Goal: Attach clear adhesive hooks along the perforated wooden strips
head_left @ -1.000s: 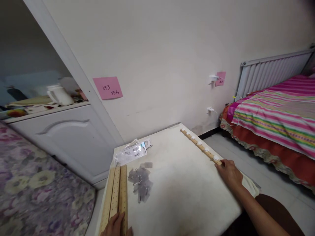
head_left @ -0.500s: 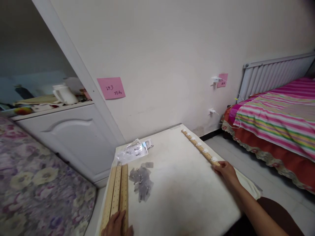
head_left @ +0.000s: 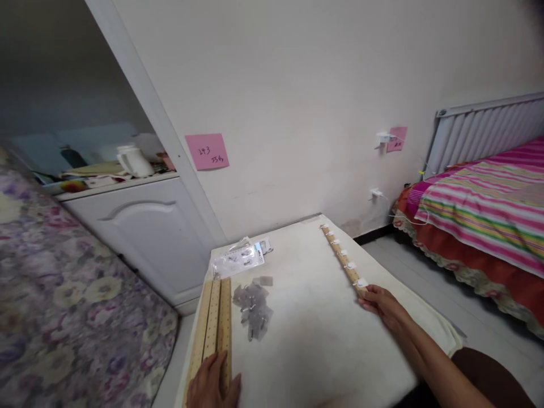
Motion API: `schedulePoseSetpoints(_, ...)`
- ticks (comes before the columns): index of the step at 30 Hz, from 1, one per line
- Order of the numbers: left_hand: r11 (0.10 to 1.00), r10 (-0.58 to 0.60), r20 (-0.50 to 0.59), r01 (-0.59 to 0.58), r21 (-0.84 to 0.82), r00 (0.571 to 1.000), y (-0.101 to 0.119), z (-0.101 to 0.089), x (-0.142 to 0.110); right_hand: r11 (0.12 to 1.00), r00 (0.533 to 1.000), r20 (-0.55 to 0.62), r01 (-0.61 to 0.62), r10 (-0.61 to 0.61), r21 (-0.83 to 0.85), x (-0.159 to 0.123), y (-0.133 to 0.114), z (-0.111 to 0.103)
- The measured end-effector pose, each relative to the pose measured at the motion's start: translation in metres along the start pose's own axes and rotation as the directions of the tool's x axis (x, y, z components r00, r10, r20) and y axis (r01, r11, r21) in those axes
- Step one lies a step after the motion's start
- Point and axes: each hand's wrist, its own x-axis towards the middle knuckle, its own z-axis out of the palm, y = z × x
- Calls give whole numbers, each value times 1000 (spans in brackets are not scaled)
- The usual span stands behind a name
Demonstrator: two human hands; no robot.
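My right hand (head_left: 385,306) pinches the near end of a wooden strip (head_left: 347,271) at the right side of the table. Several white pieces that look like small hooks (head_left: 350,265) sit along this strip. At the front left, my left hand (head_left: 212,382) rests on several pale wooden strips with holes (head_left: 211,323) lying side by side. Its thumb is spread apart at the right of the rightmost strip. Between the hands, nearer the left one, lies a pile of small grey translucent packets (head_left: 254,309) whose contents are too small to make out.
Clear plastic packaging (head_left: 238,262) lies at the back left of the cloth-covered table (head_left: 306,340). The table stands against the wall. A white cabinet (head_left: 144,232) and floral fabric (head_left: 85,294) are at the left. A bed with a striped cover (head_left: 480,198) is at the right.
The near end of the hook strip has swung left with my right hand, so the strip lies at a steeper angle. My left hand stays on the strips. The view has turned slightly left.
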Motion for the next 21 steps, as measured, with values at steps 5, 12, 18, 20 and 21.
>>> schedulePoseSetpoints(5, 988, -27, -86, 13, -154, 996, 37, -9, -3, 998, 998, 54, 9, -12, 58, -32, 17, 16)
schedulePoseSetpoints(12, 819, 84, 56, -37, -573, 995, 173, -3, -27, 994, 989, 151, -29, 13, 106, -102, 74, 59)
schedulePoseSetpoints(18, 727, -31, 343, 257, -637, 939, 233, -20, -36, 999, 955, 296, 11, -20, 32, -146, 106, 86)
schedulePoseSetpoints(20, 697, -86, 405, 345, -628, 910, 235, -24, -40, 998, 929, 367, 52, -40, -23, -153, 103, 87)
schedulePoseSetpoints(21, 689, -103, 416, 367, -626, 903, 235, -24, -42, 996, 915, 403, 65, -37, -56, -156, 102, 87)
